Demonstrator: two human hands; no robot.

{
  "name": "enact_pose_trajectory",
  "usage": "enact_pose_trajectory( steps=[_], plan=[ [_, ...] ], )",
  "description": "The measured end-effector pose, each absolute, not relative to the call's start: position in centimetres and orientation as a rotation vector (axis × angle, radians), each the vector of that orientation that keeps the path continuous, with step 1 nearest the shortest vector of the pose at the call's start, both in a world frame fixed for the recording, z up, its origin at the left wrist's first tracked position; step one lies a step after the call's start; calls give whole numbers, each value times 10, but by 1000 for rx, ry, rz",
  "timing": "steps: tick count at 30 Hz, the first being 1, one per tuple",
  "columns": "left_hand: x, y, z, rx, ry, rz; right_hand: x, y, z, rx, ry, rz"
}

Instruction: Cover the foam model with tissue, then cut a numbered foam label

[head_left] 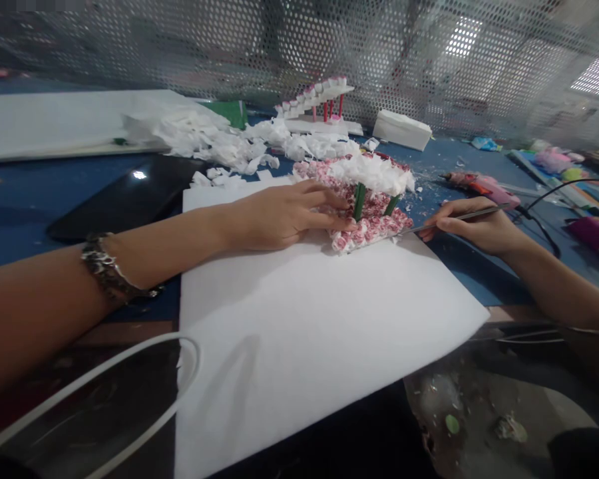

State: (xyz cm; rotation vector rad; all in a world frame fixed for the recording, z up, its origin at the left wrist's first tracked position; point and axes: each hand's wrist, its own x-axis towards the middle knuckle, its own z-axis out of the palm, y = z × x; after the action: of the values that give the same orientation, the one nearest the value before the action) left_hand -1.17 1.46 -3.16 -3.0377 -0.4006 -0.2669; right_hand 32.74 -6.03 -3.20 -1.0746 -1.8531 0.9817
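A small model (367,229) covered in pink and white rosettes, with green posts and a fluffy white top, sits at the far edge of a large white board (299,332). My left hand (289,209) lies over the board with fingers spread, its fingertips touching the model's left side. In my right hand (472,226) is a slim grey pen-like tool (484,213), pinched between thumb and fingers. Its thin tip reaches the model's front right edge, where the board and rosettes meet. The exact kind of tool is too small to tell.
Torn white scraps (209,136) are heaped behind the board. A dark phone-like slab (124,196) lies left. At the back stands a staircase model (317,100) on red posts. A pink glue gun (484,188) with a black cord lies right. A white cable (130,346) loops in front.
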Motion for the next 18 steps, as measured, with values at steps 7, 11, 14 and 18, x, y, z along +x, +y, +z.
enact_pose_trajectory(
  steps=[7, 11, 14, 18],
  plan=[
    [-12, 14, -31, -3051, -410, -294, 341, -59, -33, -1145, -1875, 935],
    [-12, 13, -30, -3035, -393, -275, 344, -60, -33, -1186, -1859, 930],
    [-12, 14, -30, -3028, -387, -279, 346, -60, -36, -1202, -1806, 972],
    [-13, 14, -31, -3025, -376, -286, 349, -58, -42, -1202, -1755, 1012]
  ],
)
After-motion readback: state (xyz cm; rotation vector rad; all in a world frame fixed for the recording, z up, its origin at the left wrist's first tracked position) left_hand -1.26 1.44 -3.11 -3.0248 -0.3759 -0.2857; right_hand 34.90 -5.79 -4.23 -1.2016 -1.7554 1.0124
